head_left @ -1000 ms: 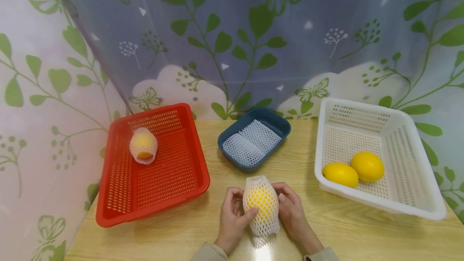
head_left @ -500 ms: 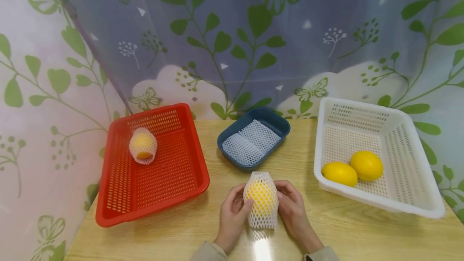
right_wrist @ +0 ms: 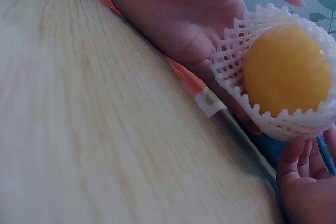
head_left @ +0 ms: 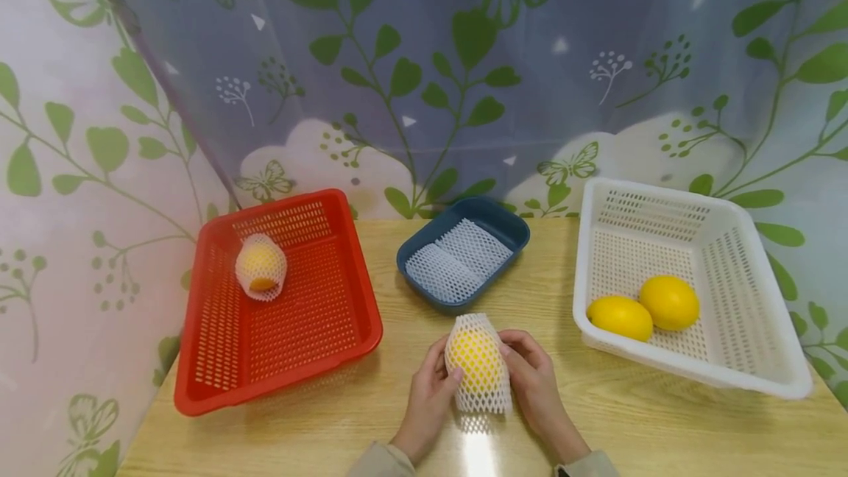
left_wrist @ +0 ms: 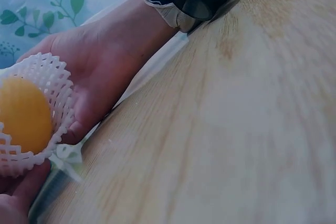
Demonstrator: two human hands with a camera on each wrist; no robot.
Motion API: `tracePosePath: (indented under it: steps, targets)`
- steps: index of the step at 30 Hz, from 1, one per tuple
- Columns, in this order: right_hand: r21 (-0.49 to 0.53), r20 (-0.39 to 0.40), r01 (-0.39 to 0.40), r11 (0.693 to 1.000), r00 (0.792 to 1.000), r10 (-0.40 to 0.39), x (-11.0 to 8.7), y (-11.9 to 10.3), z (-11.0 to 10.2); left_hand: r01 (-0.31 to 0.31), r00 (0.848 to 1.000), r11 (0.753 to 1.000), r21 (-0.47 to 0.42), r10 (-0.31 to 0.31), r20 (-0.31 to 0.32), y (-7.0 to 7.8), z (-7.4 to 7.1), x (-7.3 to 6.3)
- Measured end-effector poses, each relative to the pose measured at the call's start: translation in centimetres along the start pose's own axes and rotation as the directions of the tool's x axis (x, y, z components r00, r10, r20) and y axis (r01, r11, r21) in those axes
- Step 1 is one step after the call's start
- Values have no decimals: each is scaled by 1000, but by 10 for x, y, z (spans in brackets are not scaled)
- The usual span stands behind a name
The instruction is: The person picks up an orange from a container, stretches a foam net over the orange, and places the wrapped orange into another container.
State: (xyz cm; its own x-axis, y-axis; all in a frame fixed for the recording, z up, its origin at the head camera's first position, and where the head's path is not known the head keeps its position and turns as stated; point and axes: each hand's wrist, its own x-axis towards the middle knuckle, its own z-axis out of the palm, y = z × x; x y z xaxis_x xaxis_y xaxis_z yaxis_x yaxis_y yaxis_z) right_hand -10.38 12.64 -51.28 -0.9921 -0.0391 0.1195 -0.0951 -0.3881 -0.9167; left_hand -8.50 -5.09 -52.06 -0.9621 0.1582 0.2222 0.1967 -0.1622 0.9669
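Note:
Between the two hands, above the wooden table, a yellow lemon (head_left: 478,355) sits inside a white foam net sleeve (head_left: 489,397). The left hand (head_left: 427,397) grips it from the left, thumb on the near side and other fingers mostly hidden behind. From the right, the right hand (head_left: 535,392) holds the sleeve's side with curled fingers. In the left wrist view the lemon (left_wrist: 23,114) shows through the sleeve's open end, with the right hand (left_wrist: 100,66) beyond. The right wrist view shows the lemon (right_wrist: 287,69) bare at that end, and right fingertips (right_wrist: 296,153) touching the sleeve's rim.
A red basket (head_left: 278,385) at left holds one netted lemon (head_left: 261,266). A blue tray (head_left: 513,219) with flat foam nets (head_left: 457,263) stands behind the hands. The white basket (head_left: 715,376) at right holds two bare lemons (head_left: 669,302). A patterned curtain (head_left: 411,131) hangs behind the table.
The netted lemon has risen slightly away from the body and tilts a little differently between the hands. Both hands keep their hold. Baskets and tray stay in place.

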Motion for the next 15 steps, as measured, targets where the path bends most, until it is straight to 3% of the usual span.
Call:
tracePosePath:
  steps: [15]
  targets:
    - [2,15,-45,999,999,45,-4,-3,6,104,994,993,-58,-102,45,6,3,0]
